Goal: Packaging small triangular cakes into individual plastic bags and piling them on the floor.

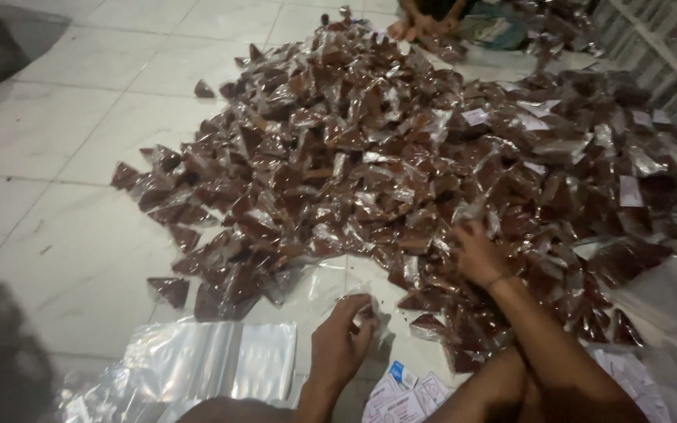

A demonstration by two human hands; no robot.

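Note:
A big heap of small clear plastic packets (401, 164) filled with dark red-brown powder covers the white tiled floor. My right hand (476, 254) reaches into the near edge of the heap, its fingers closed on a packet there. Close to my body, my left hand (342, 341) pinches a small clear plastic bag (370, 312) just above the floor. A single loose packet (168, 290) lies apart at the heap's left edge.
A stack of empty clear zip bags (205, 362) lies at the lower left. Small white paper slips (401, 392) sit between my arms. Another person sits at the far top (432, 19). White crates (667, 63) stand at the right.

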